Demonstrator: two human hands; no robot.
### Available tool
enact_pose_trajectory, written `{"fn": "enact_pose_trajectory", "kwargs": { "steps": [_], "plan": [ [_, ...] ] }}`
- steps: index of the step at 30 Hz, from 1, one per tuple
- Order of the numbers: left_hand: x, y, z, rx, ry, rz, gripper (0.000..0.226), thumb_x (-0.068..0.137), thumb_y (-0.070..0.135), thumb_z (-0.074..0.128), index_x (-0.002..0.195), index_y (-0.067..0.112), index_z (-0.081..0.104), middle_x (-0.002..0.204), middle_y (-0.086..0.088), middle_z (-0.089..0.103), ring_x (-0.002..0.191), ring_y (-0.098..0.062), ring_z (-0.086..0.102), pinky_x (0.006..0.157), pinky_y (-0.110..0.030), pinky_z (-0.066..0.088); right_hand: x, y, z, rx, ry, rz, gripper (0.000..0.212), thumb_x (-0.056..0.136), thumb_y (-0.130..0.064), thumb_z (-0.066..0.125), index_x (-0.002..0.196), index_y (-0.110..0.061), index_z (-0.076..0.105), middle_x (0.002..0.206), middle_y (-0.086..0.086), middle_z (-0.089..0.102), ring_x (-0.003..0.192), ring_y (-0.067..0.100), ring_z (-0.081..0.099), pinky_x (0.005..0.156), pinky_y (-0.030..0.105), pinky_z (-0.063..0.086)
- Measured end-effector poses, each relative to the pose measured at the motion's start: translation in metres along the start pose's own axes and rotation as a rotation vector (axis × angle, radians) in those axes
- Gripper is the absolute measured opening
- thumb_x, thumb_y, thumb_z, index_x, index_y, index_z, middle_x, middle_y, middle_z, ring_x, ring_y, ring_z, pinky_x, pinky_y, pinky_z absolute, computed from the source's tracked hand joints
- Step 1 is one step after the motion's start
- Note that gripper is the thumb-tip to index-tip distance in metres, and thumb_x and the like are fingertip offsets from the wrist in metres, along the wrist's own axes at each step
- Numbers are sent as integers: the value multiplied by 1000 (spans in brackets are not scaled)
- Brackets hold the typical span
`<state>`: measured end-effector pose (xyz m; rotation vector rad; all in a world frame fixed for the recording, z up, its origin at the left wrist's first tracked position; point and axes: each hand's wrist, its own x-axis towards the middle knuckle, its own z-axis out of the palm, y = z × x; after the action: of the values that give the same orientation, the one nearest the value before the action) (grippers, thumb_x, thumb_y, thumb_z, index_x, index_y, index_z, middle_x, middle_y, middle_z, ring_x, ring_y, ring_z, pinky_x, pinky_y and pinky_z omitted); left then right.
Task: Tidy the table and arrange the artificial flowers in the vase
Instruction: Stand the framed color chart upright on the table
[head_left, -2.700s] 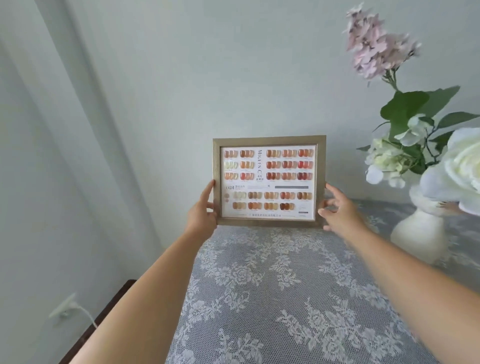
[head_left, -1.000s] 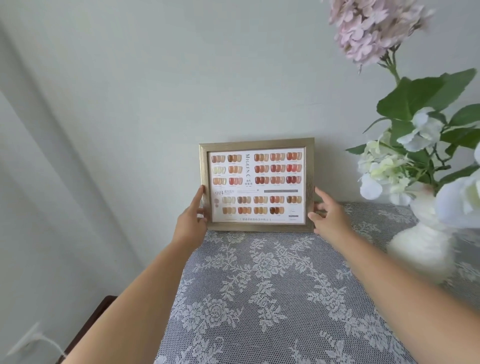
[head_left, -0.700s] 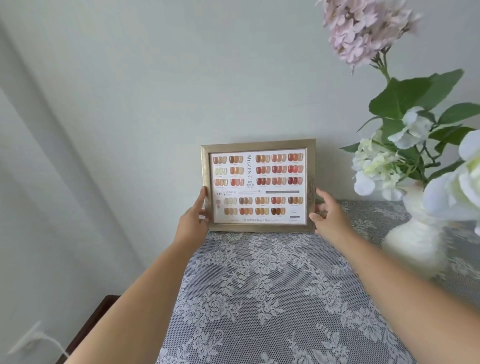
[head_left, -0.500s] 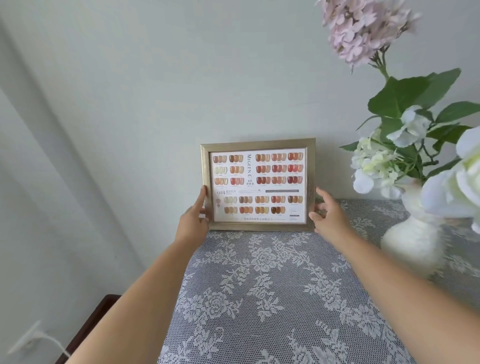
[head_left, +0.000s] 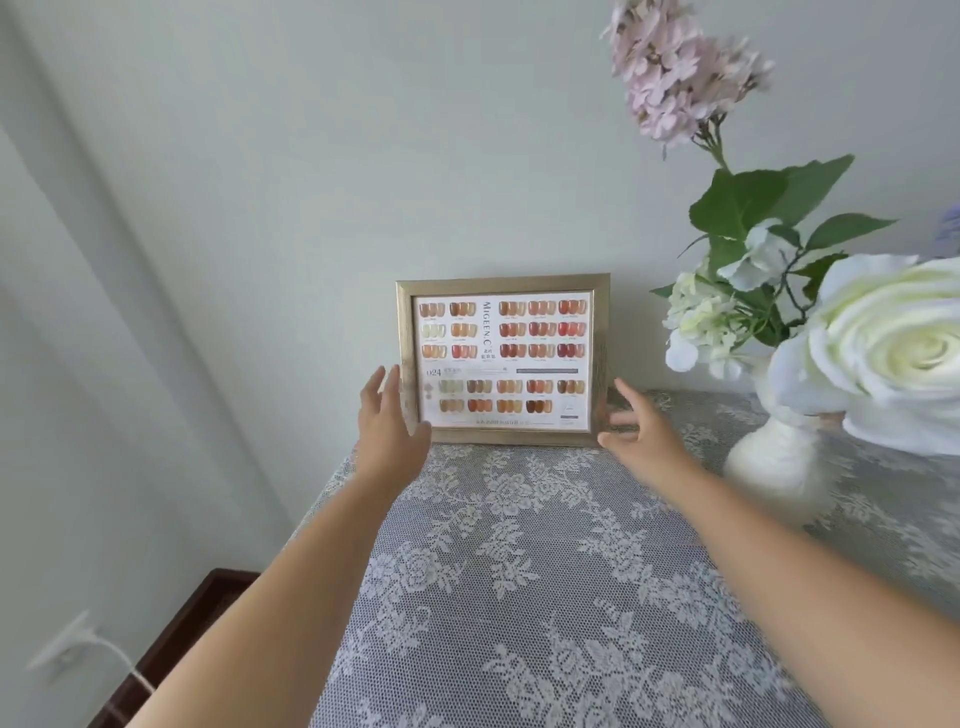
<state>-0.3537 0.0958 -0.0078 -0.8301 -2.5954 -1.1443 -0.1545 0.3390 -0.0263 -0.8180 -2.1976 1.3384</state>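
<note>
A gold picture frame (head_left: 501, 283) with a nail-colour chart stands upright at the back of the table, against the wall. My left hand (head_left: 387, 421) is just off its lower left corner, fingers spread and empty. My right hand (head_left: 641, 428) hovers by its lower right corner, fingers apart, a little blurred. A white vase (head_left: 774, 457) stands at the right, holding a pink flower cluster (head_left: 675, 78), green leaves (head_left: 743, 202), small white blossoms (head_left: 701, 322) and a large white rose (head_left: 893, 343).
A grey lace tablecloth (head_left: 519, 571) covers the table. The table's left edge drops to a dark wooden floor strip (head_left: 171, 639). A white wall socket with a plug and cable (head_left: 72, 644) sits low on the left wall.
Both hands have let go of the frame and drawn slightly back from its sides. The frame stays standing against the wall.
</note>
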Motion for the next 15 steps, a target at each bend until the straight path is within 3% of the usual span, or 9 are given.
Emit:
{"fn": "enact_pose_trajectory", "kwargs": {
  "steps": [5,8,11,15],
  "plan": [
    [-47,29,-17,10,-103,105,71,88,23,63,149,32,27,156,13,15,141,-19,26,112,-47,34,-28,-4,-9,-33,-49,-61,76,87,-19,67,146,-40,23,126,-9,49,95,-3,54,60,14,44],
    [-83,48,-29,26,-178,165,64,90,28,62,147,33,33,155,10,22,131,-12,33,111,-41,31,-50,-9,-19,-9,-64,-81,66,87,-20,66,141,-38,34,130,-4,50,101,4,55,66,19,44],
    [-124,63,-39,65,-298,172,60,90,34,61,145,33,38,153,8,27,136,-16,32,112,-43,31,-76,-9,-34,-47,-109,-118,58,86,-22,68,135,-39,43,130,-5,52,102,5,55,72,19,42],
    [-178,79,-46,124,-493,166,54,91,42,60,142,35,43,151,6,32,133,-16,34,112,-49,31,-117,-7,-58,-77,-212,-149,39,85,-24,69,109,-51,55,128,-4,55,99,2,57,72,19,45]
  ]
}}
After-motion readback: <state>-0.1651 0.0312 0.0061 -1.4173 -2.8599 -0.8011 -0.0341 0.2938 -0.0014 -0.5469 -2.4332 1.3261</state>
